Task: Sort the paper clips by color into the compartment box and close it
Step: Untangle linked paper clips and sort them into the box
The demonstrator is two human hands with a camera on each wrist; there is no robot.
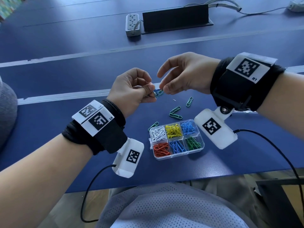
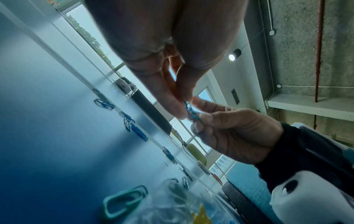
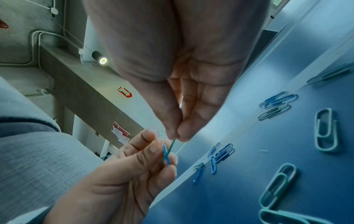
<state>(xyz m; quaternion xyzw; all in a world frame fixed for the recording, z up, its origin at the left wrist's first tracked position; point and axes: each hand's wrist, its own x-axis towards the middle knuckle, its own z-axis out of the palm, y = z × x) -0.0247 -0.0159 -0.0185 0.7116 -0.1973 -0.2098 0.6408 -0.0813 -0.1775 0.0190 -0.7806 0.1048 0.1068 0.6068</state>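
Both hands are raised above the blue table [image 1: 65, 129]. A blue paper clip [image 3: 166, 154] and a green paper clip [image 3: 171, 145] are hooked together between them. My left hand [image 1: 152, 92] pinches the pair from the left, and my right hand [image 1: 164, 89] pinches the green clip's end from the right. In the left wrist view the linked clips [image 2: 192, 114] sit between both sets of fingertips. The clear compartment box [image 1: 202, 146] lies open near the front edge, holding white, yellow, blue, red and green clips in separate cells.
Loose green clips [image 1: 175, 113] lie beyond the box, one more [image 1: 189, 101] further right. Loose blue clips [image 3: 222, 151] lie on the table under the hands. A power strip [image 1: 133, 24] and a black cable cover [image 1: 176, 17] stand at the back.
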